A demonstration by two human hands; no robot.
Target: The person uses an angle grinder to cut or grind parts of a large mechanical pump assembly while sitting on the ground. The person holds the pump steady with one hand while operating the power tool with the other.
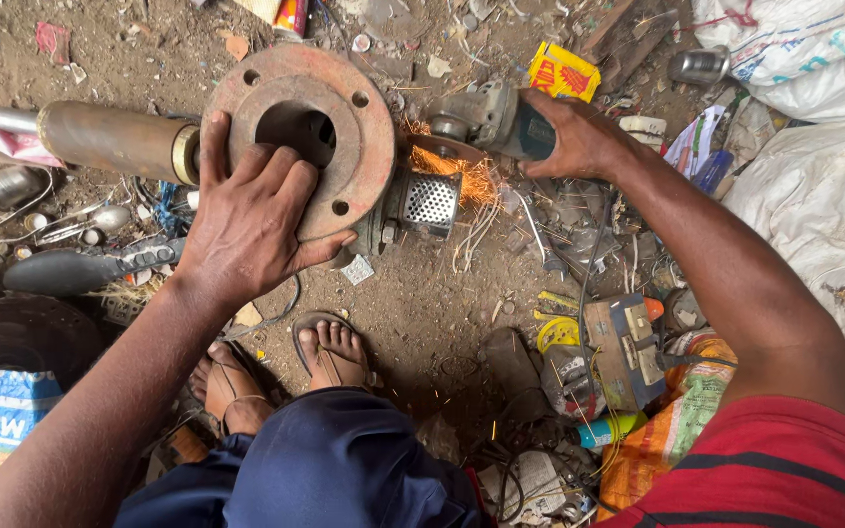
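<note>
I'm pressing my left hand (251,220) flat on the rusty round flange (344,98) of a pump housing lying on the dirt ground (422,313), fingers spread across its face, thumb hooking under the rim. My right hand (579,137) is gripping the angle grinder (491,117), fingers clenched round its body. Its disc is biting just beside the perforated metal strainer (429,200), throwing orange sparks (462,176). My sandalled feet (286,367) are planted below.
</note>
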